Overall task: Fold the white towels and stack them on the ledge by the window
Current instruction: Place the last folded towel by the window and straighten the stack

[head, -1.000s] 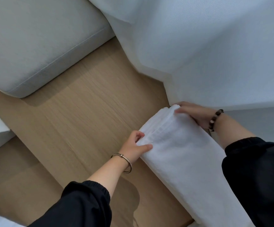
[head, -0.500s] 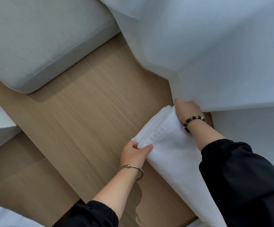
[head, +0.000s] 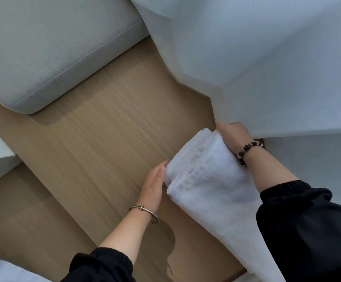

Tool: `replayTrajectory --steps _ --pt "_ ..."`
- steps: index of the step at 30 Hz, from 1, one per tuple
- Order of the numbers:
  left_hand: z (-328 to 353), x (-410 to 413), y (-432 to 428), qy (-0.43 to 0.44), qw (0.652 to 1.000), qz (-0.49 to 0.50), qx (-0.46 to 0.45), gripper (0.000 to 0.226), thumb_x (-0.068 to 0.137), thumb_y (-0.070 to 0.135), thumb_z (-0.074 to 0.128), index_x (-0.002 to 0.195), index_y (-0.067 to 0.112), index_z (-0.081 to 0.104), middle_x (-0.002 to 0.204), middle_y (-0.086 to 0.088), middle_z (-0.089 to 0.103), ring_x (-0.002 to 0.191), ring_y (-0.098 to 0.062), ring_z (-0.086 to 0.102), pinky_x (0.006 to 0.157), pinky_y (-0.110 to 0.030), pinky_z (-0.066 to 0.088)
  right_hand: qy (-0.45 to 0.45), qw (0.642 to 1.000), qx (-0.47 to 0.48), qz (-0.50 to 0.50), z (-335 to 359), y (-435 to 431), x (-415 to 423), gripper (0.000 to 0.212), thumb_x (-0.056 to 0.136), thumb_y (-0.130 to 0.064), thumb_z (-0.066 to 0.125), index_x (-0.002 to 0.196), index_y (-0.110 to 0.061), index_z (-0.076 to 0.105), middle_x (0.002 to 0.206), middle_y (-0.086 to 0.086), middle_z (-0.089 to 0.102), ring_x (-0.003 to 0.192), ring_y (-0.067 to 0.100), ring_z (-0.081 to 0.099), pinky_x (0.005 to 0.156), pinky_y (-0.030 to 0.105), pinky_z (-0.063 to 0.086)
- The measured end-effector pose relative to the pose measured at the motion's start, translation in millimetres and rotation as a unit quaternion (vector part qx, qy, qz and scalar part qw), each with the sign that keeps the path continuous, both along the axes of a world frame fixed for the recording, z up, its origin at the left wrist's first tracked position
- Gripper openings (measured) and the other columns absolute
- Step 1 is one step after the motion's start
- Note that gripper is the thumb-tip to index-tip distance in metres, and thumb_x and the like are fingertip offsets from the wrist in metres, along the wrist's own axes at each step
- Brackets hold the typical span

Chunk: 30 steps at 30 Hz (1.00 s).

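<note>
**Towel held between two hands, long axis running far to near-right**

The folded white towel lies on the wooden ledge, at its right side, just beside the hem of the curtain. Its length runs from a thick folded end at the far side back toward the near right, where it passes under the person's right sleeve and out of view.

The left hand is flat against the towel's left flank, near the far end. Its fingers are straight and together, pressing rather than gripping. The right hand sits across from it on the right flank, at the far corner and partly under the curtain. Its fingers are mostly hidden behind the fold, so whether they curl round the towel cannot be told.

The towel therefore lies between the two palms, to the right of the left fingers and to the left of the right hand. Both hands are at the same far end. The step in hand looks like squaring or seating the bundle on the ledge. Any push from the left would drive it toward the curtain, so the right hand has to hold against it.

A grey cushion lies well apart at the far left.
</note>
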<state>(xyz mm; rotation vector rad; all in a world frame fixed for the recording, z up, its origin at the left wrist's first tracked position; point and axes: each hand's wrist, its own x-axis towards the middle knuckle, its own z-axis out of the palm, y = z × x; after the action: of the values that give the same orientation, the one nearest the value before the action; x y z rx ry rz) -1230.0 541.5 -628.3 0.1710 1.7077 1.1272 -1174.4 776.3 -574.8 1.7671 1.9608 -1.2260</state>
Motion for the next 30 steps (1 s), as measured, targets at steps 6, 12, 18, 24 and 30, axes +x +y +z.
replayTrajectory --steps 6,12,18,24,30 --pt "-8.6 -9.0 0.9 -0.046 0.999 -0.015 -0.008 0.053 0.096 0.049 0.021 0.128 0.024 0.056 0.129 0.006 0.056 0.119 -0.006 0.05 0.11 -0.034 0.033 -0.015 0.999 0.027 -0.023 -12.1 -2.3 -10.6 0.027 0.077 -0.033 0.045 0.061 -0.016 0.031 0.058 0.0 0.032 0.057 0.019 0.031 0.057 0.033 0.027" --pt "-12.3 -9.2 2.6 -0.032 0.999 -0.03 -0.03 0.046 0.1 0.045 0.02 0.119 0.033 0.06 0.133 0.003 0.051 0.123 -0.009 0.044 0.105 -0.025 0.027 -0.027 0.997 0.051 -0.043 -23.4 -0.7 -17.5 0.026 0.076 -0.03 0.045 0.058 -0.016 0.032 0.057 0.0 0.033 0.055 0.019 0.033 0.056 0.032 0.027" --pt "-5.4 -10.6 3.1 -0.073 0.996 -0.045 -0.016 0.045 0.087 0.065 0.041 0.119 0.037 0.055 0.138 0.005 0.047 0.128 -0.008 0.041 0.112 -0.029 0.026 -0.091 0.986 0.12 -0.068 -35.4 -8.1 -24.2 0.025 0.079 -0.029 0.042 0.059 -0.014 0.041 0.056 0.0 0.041 0.05 0.018 0.039 0.051 0.026 0.028" --pt "10.3 6.1 0.9 0.022 0.997 -0.036 -0.058 0.033 0.07 0.044 0.076 0.089 0.031 0.051 0.12 0.019 0.055 0.104 -0.008 0.057 0.083 -0.026 0.047 -0.087 0.973 0.192 -0.09 -37.6 -11.8 -23.2 0.032 0.086 -0.026 0.037 0.057 -0.014 0.037 0.055 0.001 0.038 0.048 0.017 0.034 0.048 0.026 0.023" --pt "10.6 3.2 9.5 0.087 0.994 -0.039 -0.061 0.026 0.076 0.021 0.073 0.072 0.014 0.048 0.115 0.009 0.065 0.09 0.019 0.054 0.059 -0.003 0.037 -0.034 0.968 0.249 -0.009 -11.2 -17.6 1.7 0.029 0.092 -0.021 0.033 0.066 -0.011 0.041 0.074 0.009 0.048 0.07 0.025 0.041 0.061 0.033 0.033"
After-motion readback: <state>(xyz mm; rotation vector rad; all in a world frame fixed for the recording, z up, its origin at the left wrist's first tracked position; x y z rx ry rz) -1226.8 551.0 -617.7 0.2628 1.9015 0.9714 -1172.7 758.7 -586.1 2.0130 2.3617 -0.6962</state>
